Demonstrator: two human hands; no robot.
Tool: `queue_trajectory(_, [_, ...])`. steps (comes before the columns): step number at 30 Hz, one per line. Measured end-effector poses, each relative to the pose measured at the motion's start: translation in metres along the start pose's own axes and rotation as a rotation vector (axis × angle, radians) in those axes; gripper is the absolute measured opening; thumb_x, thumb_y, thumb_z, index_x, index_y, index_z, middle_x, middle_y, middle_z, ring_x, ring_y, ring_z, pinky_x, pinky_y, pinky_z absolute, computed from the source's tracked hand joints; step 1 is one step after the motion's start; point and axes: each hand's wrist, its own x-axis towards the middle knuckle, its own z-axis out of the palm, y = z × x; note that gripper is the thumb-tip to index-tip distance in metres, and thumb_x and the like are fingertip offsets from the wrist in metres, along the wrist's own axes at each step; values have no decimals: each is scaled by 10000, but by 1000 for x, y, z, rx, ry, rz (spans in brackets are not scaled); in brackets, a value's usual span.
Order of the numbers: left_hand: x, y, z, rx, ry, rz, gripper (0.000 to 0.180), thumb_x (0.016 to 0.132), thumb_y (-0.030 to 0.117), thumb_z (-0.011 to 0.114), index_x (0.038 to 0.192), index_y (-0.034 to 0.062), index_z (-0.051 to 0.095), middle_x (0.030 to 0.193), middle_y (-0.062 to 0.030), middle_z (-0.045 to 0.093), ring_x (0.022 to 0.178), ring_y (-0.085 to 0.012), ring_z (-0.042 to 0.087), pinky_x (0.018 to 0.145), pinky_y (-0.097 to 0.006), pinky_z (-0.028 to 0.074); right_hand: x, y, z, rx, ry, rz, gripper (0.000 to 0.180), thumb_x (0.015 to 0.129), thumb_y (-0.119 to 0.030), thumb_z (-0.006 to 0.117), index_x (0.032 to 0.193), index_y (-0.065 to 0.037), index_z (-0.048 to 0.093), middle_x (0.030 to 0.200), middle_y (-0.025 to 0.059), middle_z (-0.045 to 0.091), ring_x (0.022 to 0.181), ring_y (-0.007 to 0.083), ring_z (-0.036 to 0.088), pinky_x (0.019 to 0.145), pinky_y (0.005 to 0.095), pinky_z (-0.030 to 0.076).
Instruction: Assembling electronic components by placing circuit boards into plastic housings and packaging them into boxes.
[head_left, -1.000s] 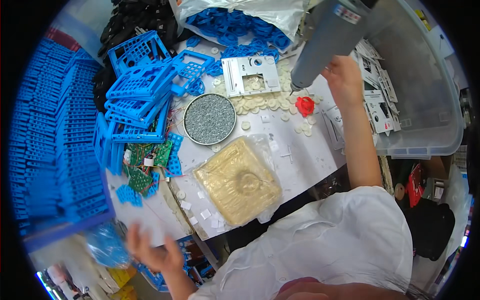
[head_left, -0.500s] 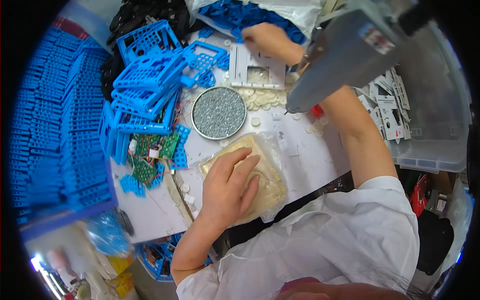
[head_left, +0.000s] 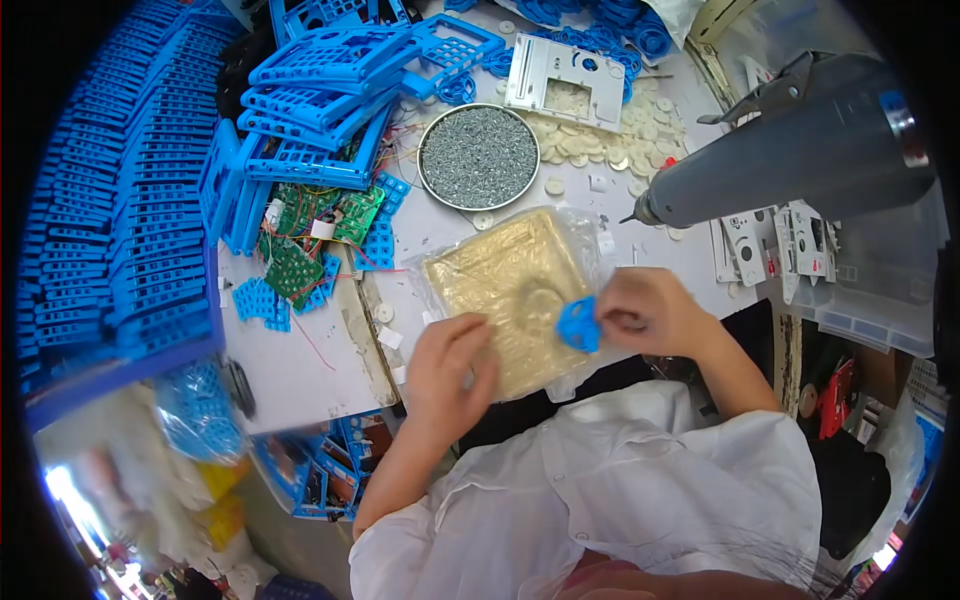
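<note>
A yellowish pad (head_left: 490,275) in clear plastic wrap lies on the table in front of me, with a round hollow in it. My right hand (head_left: 645,312) is closed on a small blue plastic part (head_left: 578,325), held over the pad's right side by the hollow. The part is somewhat blurred, and my fingertips hide some of it. At the pad's left edge, my left hand (head_left: 450,375) has its fingers bent and apart, with nothing seen in them. Beyond the pad stands a round dish of small metal screws (head_left: 478,158).
A grey electric screwdriver (head_left: 770,150) hangs at the right, its tip above the table. White faceplate (head_left: 567,82) and loose white discs (head_left: 570,140) lie at the back. Stacked blue frames (head_left: 325,100) and green circuit boards (head_left: 293,270) stand left, beside a crate of blue parts (head_left: 165,200).
My right hand has come back from the far blue pile to the pad, now with a blue part. The view has shifted, and the pad's hollow now shows.
</note>
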Motion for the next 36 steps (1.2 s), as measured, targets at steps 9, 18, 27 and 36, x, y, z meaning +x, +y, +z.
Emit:
queue_trajectory(9, [8, 9, 35, 141, -220, 167, 424, 771, 116, 767, 1174, 28, 668, 1232, -134, 630, 1152, -346, 575, 995, -498, 455, 70, -5, 19, -359, -256, -304, 281, 631, -92, 763, 872, -66, 620, 904, 50, 605, 907, 246, 597, 738, 359, 541])
queue_trajectory(18, [3, 16, 31, 317, -342, 178, 452, 838, 190, 728, 1247, 13, 653, 1308, -147, 611, 1301, -306, 536, 1063, -499, 403, 61, -11, 15, -296, -170, -226, 190, 776, -120, 702, 964, -94, 697, 908, 65, 644, 947, 259, 615, 759, 364, 544])
queue_trajectory(27, [9, 20, 28, 278, -434, 174, 582, 799, 261, 775, 1301, 5, 629, 1358, -173, 588, 1320, -330, 532, 1027, -467, 400, -33, 46, -80, -580, 453, 373, 304, 800, -95, 709, 1103, -77, 698, 1109, 134, 663, 1047, 343, 596, 886, 453, 513])
queue_trajectory(36, [7, 19, 31, 287, -407, 161, 599, 794, 266, 788, 1315, 21, 622, 1349, -164, 593, 1310, -330, 538, 1012, -468, 380, 0, 110, -146, -1055, 501, 924, 465, 789, -115, 724, 1238, -50, 623, 1266, 177, 616, 1241, 381, 515, 959, 474, 510])
